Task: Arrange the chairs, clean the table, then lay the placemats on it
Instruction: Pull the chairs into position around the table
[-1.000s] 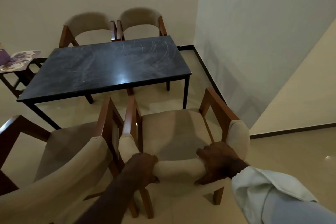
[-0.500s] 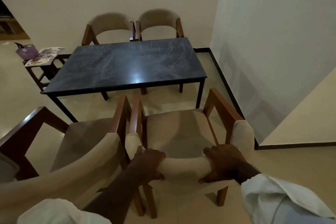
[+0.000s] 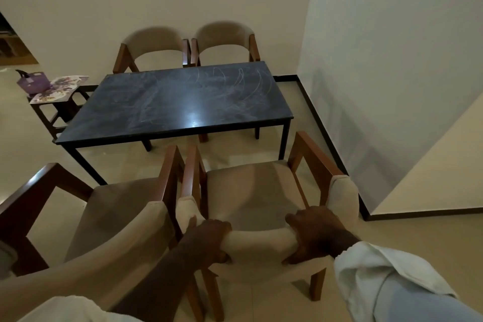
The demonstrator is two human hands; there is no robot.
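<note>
A beige padded chair (image 3: pixel 251 188) with brown wooden arms stands in front of me, facing the dark table (image 3: pixel 180 102). My left hand (image 3: pixel 209 238) grips the left part of its curved backrest. My right hand (image 3: pixel 316 235) grips the right part of the same backrest. A second matching chair (image 3: pixel 115 212) stands right beside it on the left, their arms nearly touching. The tabletop is smeared with pale streaks. Two more chairs (image 3: pixel 154 47) (image 3: pixel 224 39) sit tucked in at the far side of the table. Floral placemats (image 3: pixel 60 87) lie on a small stool at the left.
A purple basket (image 3: pixel 32 82) sits on the stool (image 3: pixel 56 112) beside the placemats. A white wall (image 3: pixel 392 60) with a dark skirting runs close along the right of the table and chair. Open floor lies between the near chairs and the table.
The view has swung so the stool and basket show at the left. Both hands keep their grip on the backrest; the chair stays beside its neighbour.
</note>
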